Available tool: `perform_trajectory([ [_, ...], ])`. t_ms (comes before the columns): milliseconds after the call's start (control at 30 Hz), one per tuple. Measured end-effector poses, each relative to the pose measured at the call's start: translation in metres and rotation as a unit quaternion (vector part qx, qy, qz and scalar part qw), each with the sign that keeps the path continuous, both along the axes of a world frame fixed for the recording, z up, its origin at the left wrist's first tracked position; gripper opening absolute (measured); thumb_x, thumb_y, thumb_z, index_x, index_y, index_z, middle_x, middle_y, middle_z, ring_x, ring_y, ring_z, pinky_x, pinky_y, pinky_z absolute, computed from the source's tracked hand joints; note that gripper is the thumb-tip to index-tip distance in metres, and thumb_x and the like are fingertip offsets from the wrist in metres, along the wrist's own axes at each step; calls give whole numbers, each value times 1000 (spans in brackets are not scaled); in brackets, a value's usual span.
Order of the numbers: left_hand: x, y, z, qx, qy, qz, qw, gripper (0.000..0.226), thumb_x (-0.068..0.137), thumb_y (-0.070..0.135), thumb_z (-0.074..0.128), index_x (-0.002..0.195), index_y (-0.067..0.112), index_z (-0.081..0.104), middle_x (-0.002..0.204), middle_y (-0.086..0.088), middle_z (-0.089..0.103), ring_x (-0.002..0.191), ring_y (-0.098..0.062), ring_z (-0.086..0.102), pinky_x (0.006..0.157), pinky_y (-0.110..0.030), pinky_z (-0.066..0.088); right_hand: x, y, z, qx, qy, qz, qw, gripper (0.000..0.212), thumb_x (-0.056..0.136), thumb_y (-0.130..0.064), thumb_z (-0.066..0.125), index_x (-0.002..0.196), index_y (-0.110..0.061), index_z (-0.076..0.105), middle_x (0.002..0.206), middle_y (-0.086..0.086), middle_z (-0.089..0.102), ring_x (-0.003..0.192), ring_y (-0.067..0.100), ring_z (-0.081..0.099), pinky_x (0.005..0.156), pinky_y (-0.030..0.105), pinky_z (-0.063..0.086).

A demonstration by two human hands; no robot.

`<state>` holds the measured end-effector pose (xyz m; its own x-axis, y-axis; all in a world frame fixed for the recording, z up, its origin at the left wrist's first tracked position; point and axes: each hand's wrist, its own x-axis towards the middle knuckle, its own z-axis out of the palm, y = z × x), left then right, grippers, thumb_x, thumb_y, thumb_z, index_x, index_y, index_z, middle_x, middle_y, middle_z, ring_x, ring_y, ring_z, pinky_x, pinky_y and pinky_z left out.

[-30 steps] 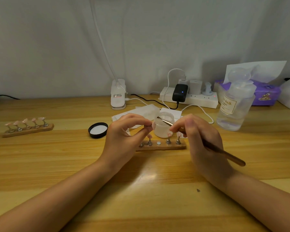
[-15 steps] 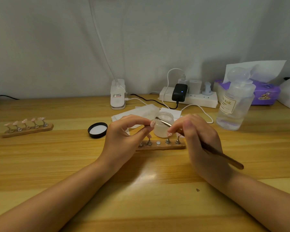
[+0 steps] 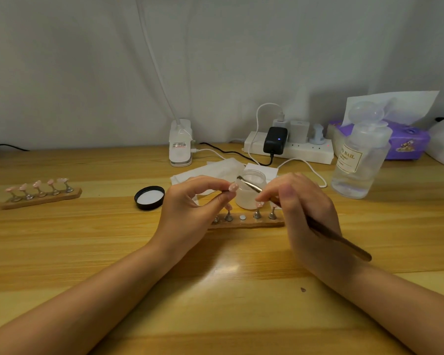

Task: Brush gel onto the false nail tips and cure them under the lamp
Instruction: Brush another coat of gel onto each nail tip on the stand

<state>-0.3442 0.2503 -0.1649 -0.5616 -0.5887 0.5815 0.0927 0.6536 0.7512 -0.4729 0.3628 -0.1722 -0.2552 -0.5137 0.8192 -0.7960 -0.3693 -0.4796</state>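
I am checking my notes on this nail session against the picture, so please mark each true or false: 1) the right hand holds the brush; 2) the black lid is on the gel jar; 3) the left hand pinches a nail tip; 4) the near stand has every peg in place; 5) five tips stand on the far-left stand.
1) True: the right hand grips the brush.
2) False: the black lid lies on the table, apart from the open gel jar.
3) True: the left hand pinches a nail tip.
4) False: the near stand shows one bare spot.
5) True: far-left stand.
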Motion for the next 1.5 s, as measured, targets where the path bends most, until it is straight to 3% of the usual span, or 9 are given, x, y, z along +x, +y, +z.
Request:
perform_trajectory([
  [167, 0, 0, 0, -10, 2, 7, 1000, 13, 75, 16, 69, 88, 16, 71, 74, 9, 69, 73, -8, 64, 82, -43, 49, 2, 0, -3, -21, 111, -5, 994, 53, 99, -31, 27, 75, -8, 68, 77, -5, 63, 78, 11, 56, 71, 38, 41],
  [467, 0, -1, -2, 11, 6, 4, 1000, 9, 76, 18, 69, 84, 20, 71, 78, 11, 69, 71, -6, 64, 71, -35, 51, -2, 1, 1, 14, -51, -5, 999, 36, 93, -24, 31, 77, -16, 62, 76, -12, 60, 78, 7, 57, 72, 46, 47],
  [700, 1, -2, -2, 2, 1, 5, 1000, 13, 76, 13, 69, 88, 19, 70, 81, 9, 69, 72, -11, 65, 76, -38, 51, 1, 0, -1, -19, 113, -7, 993, 51, 99, -29, 28, 75, -8, 68, 78, -7, 61, 77, 13, 57, 69, 40, 42],
  [967, 1, 0, 1, 4, -3, 8, 1000, 13, 77, 15, 68, 88, 21, 70, 81, 11, 69, 76, -4, 64, 78, -38, 52, -2, 1, 2, 41, -75, -7, 996, 36, 92, -31, 30, 76, -20, 61, 76, -9, 61, 80, 5, 58, 75, 34, 48],
  [1067, 1, 0, 1, -10, 0, 8, 1000, 16, 78, 12, 67, 89, 23, 68, 84, 15, 67, 78, 5, 63, 83, -18, 48, -2, 0, 5, 51, -80, -3, 996, 28, 91, -33, 32, 81, -28, 58, 81, -14, 60, 83, -1, 57, 75, 20, 46],
  [1200, 0, -1, 1, -29, 5, 3, 1000, 19, 80, 2, 65, 94, 15, 67, 89, 9, 66, 81, 6, 62, 66, -4, 45, 0, 0, 5, 38, -28, 5, 999, 23, 94, -37, 34, 91, -32, 57, 89, -25, 57, 87, -9, 55, 77, 22, 46],
  [1300, -1, 0, 2, -34, 1, 1, 999, 20, 80, 7, 64, 98, 17, 67, 89, 10, 65, 79, 4, 62, 63, -11, 49, 1, 0, 5, 36, -8, 14, 999, 28, 94, -44, 29, 94, -35, 55, 92, -26, 56, 90, -7, 55, 78, 29, 47],
  [1433, -1, 1, 1, -57, -18, 12, 998, 20, 80, 19, 61, 99, 22, 66, 87, 12, 68, 79, -2, 64, 86, -46, 48, 1, 0, 4, 36, -6, 23, 999, 34, 94, -45, 28, 94, -30, 58, 90, -23, 57, 88, -2, 56, 75, 33, 47],
  [1500, 0, 2, 2, -53, -13, 15, 998, 21, 78, 25, 59, 98, 25, 66, 84, 13, 68, 81, -2, 64, 87, -53, 45, 1, 0, 4, 39, -12, 26, 999, 36, 95, -43, 28, 91, -27, 60, 87, -21, 58, 85, 1, 57, 74, 36, 48],
])
